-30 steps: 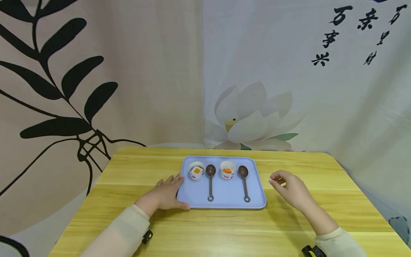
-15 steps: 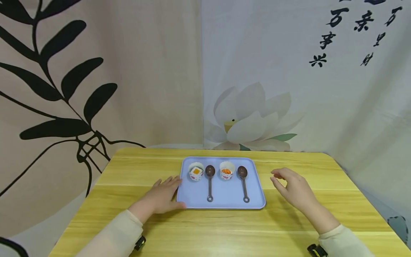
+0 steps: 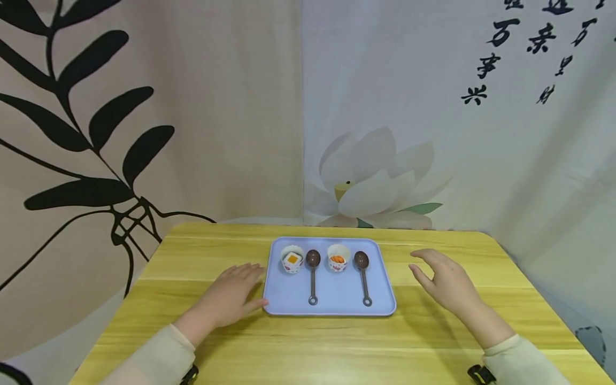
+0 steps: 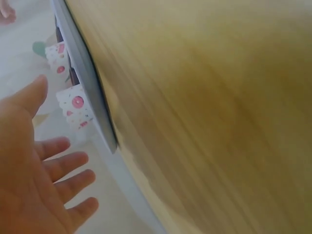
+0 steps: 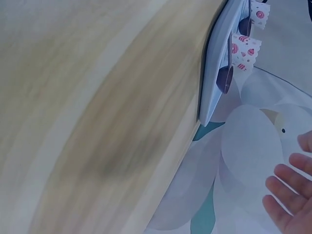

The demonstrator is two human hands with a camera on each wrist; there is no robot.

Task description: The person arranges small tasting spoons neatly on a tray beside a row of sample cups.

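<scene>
A pale blue tray (image 3: 337, 305) lies on the wooden table. On it, from left to right, are a paper cup (image 3: 292, 262) with a white and yellow piece, a brown spoon (image 3: 313, 267), a second paper cup (image 3: 338, 262) with orange pieces, and another brown spoon (image 3: 362, 270). My left hand (image 3: 226, 297) is spread at the tray's left edge, holding nothing. Off the tray's right side hovers my right hand (image 3: 447, 283), fingers loosely extended. The left wrist view shows the left palm (image 4: 29, 180) with fingers apart; in the right wrist view the right fingers (image 5: 287, 190) are spread too.
The yellow wooden table (image 3: 327, 353) extends around the tray on all sides. Behind its far edge hangs a curtain (image 3: 231, 117) printed with dark leaves, next to a panel with a lotus (image 3: 375, 182) and black writing.
My left hand has drawn back leftward from the tray's edge. My right hand has moved slightly right, away from the tray, and its fingers have opened wider.
</scene>
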